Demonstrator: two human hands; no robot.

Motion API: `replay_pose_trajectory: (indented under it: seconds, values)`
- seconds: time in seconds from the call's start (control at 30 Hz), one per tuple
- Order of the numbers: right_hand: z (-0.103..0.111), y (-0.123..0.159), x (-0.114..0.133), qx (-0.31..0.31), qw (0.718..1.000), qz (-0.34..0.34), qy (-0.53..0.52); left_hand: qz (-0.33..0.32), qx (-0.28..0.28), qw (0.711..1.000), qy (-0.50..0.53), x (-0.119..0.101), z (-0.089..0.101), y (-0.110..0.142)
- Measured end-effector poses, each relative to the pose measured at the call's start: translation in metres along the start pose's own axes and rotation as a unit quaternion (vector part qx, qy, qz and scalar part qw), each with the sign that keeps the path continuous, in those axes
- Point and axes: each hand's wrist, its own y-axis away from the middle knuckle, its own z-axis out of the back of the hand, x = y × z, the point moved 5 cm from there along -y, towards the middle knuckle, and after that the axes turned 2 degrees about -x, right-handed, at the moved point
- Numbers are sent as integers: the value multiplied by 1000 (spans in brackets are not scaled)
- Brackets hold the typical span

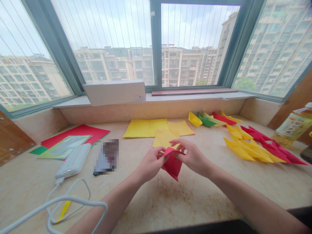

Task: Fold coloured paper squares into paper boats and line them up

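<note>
A folded piece of red paper [173, 165] is held up between both hands, just above the stone counter. My left hand [154, 161] pinches its upper left edge between thumb and fingers. On the other side, my right hand [191, 155] grips the upper right edge, thumb and fingers closed on it. The paper's lower corner hangs down in a point, and its inner folds are partly hidden by the fingers. Sheets of yellow paper [146, 128] lie flat just beyond the hands, one reaching close behind the fingers.
Folded paper boats [207, 119] and yellow folded shapes [248, 148] stand at the right, beside a bottle [293, 125]. Left are red paper [78, 133], a white power bank [74, 161] with a looping cable [80, 201], and a pixelated object [107, 157]. A white box [114, 92] sits on the sill.
</note>
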Motion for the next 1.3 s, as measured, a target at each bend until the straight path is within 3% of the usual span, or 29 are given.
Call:
replay_pose_trajectory:
  seconds: [0.3,0.73,0.93,1.3]
  values:
    - [8,-5,-4,-4,990,-99,-96,10,-80,994,77,0,8,-2]
    - [0,1,1,-49,999,3,-11,53,-12,994,91,5,-4,4]
    - [-2,4,6,-54,998,28,-2,-14,-8,1000,19,-4,-6,3]
    - [-5,4,-1,-34,991,-24,-128,-52,-53,997,22,-4,1,0]
